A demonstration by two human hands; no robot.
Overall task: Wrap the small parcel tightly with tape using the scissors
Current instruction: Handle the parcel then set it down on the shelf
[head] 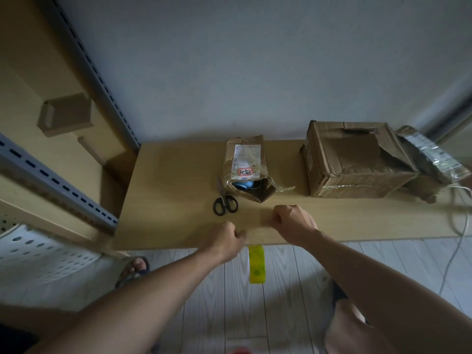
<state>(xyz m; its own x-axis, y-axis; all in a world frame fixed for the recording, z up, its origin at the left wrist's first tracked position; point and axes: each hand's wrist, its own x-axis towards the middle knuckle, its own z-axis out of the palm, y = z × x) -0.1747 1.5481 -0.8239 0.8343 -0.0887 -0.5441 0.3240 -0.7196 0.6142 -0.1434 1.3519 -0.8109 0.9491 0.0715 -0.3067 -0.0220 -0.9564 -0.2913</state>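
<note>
The small parcel [245, 164] is a crumpled brown carton with a white label, lying at the back middle of the wooden table [166, 200]. Its near end gapes and something blue shows inside. Black-handled scissors [224, 201] lie closed against its left side. Near the table's front edge my left hand [228, 238] and my right hand [293, 222] each pinch a stretch of clear tape [255, 226] pulled between them. The tape roll [256, 264], with a yellow-green core, hangs from the strip below the table edge, beside my left hand.
A larger torn cardboard box [352, 162] stands at the back right, with a silver-grey plastic package [431, 154] leaning on it. A white cable [457, 226] drops off the right edge. Metal shelving [51, 172] lines the left. A white perforated stool [38, 254] is at lower left.
</note>
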